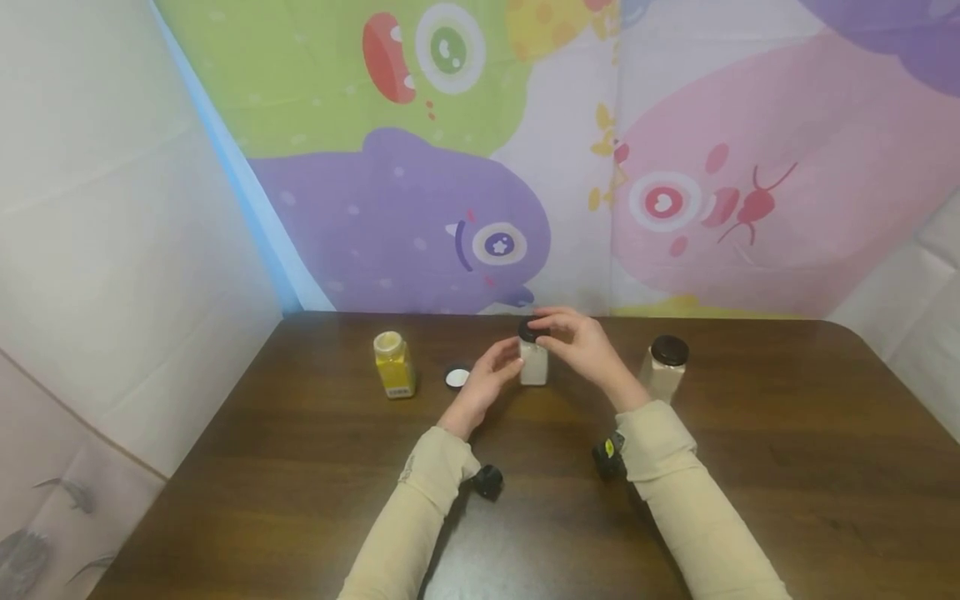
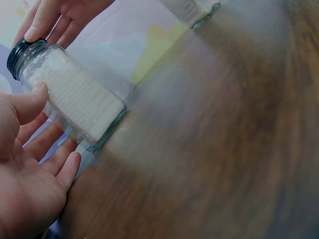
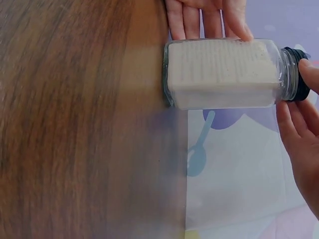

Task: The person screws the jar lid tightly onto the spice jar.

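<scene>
A square glass jar (image 1: 534, 368) of white powder stands upright on the table between the two hands. Its black lid (image 1: 529, 331) sits on the mouth, and the right hand (image 1: 583, 343) pinches it between thumb and fingers. Lower down, the left hand (image 1: 489, 379) holds the jar's body, thumb on the near side and fingers behind it. The left wrist view shows the pale contents of the jar (image 2: 75, 92) through the glass. In the right wrist view, the right thumb presses the rim of the lid (image 3: 302, 88).
To the left stands an uncapped jar (image 1: 394, 367) with yellow contents. Beside it lies a black lid (image 1: 457, 379), white inside facing up. Another jar (image 1: 664, 379) with a dark lid stands right, partly behind the right forearm. A cartoon-printed cloth (image 1: 420, 225) hangs behind the table (image 1: 540, 517).
</scene>
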`<state>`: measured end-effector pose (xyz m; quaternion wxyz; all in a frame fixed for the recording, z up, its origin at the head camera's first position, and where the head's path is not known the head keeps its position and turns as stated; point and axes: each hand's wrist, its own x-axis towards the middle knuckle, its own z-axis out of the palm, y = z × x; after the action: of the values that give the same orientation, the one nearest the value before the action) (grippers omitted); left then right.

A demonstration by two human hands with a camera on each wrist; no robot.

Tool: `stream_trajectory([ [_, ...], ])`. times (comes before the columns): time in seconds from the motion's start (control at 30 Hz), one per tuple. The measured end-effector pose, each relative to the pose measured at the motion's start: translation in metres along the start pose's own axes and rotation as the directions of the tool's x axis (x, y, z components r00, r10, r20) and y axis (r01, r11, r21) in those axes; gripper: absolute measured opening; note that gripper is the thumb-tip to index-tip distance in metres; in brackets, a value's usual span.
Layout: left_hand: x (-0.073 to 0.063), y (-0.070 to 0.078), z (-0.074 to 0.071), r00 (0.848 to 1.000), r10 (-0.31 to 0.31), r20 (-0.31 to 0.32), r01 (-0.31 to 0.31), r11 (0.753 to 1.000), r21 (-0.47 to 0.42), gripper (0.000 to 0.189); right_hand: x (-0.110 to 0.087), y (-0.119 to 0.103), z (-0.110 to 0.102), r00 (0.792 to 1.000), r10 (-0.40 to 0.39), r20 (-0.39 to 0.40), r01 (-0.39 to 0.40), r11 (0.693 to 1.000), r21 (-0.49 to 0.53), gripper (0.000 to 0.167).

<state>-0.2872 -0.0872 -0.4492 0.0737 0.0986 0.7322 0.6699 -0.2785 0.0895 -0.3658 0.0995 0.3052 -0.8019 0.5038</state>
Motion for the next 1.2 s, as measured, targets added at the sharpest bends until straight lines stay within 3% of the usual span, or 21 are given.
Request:
stream_trajectory([
  [0.27,0.001,-0.002,0.0,0.999,0.044,-0.01,-0.043,0.999,0.031,0.047,-0.001,0.005,-0.004,0.999,0.003,0.052,-0.006,0.998,0.06,0.024],
  [0.47,-0.001,0.001,0.0,0.999,0.049,0.0,-0.049,0.999,0.002,0.048,-0.003,0.009,-0.004,0.999,0.028,0.031,-0.031,0.993,0.112,0.026],
  [0.77,-0.016,0.025,0.002,0.999,0.049,0.009,-0.05,0.999,0.018,0.047,-0.002,0.01,-0.004,0.999,0.043,0.019,-0.045,0.991,0.122,0.024],
  [1.2,-0.016,0.026,0.002,0.999,0.04,0.014,-0.04,0.999,0.021,0.047,-0.003,0.011,-0.003,1.0,0.013,-0.023,-0.01,0.992,0.123,0.02],
])
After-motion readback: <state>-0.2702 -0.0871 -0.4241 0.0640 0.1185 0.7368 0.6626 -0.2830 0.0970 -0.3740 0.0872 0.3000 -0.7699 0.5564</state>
